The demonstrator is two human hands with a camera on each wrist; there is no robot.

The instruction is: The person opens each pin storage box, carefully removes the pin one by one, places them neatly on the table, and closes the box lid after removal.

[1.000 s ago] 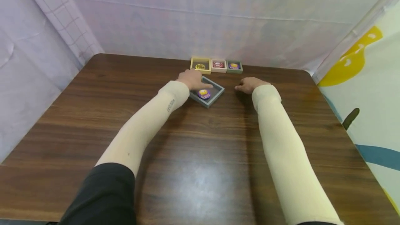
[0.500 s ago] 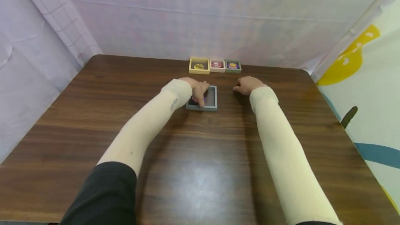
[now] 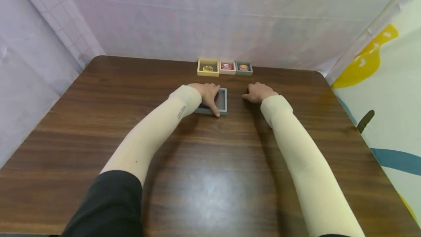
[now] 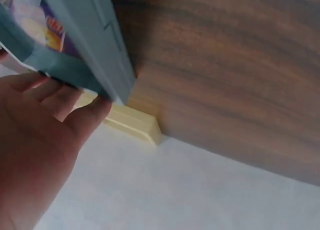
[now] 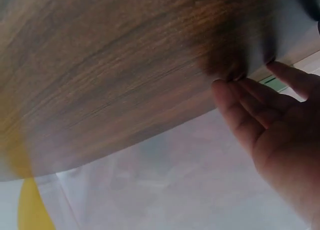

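A grey-blue square tray [image 3: 225, 101] lies on the table, its sides lined up with the table edges. My left hand [image 3: 207, 93] spans it from above, thumb at the near rim and fingers at the far rim. In the left wrist view those fingers lie along the outside of the tray wall [image 4: 85, 45], and a purple and yellow badge [image 4: 54, 27] shows inside. From the head view the hand hides most of this badge. To the right, my right hand [image 3: 258, 92] rests with its fingertips at the tabletop [image 5: 115, 85], holding nothing.
Three small boxes stand side by side at the back edge: yellow [image 3: 208, 75], pink [image 3: 227, 72] and green [image 3: 244, 73], each with a round badge inside. White cloth [image 3: 204, 17] hangs behind the table.
The tray has turned from a diagonal to a straight position under my left hand. My left thumb has swung to the near rim. The right hand has shifted slightly left.
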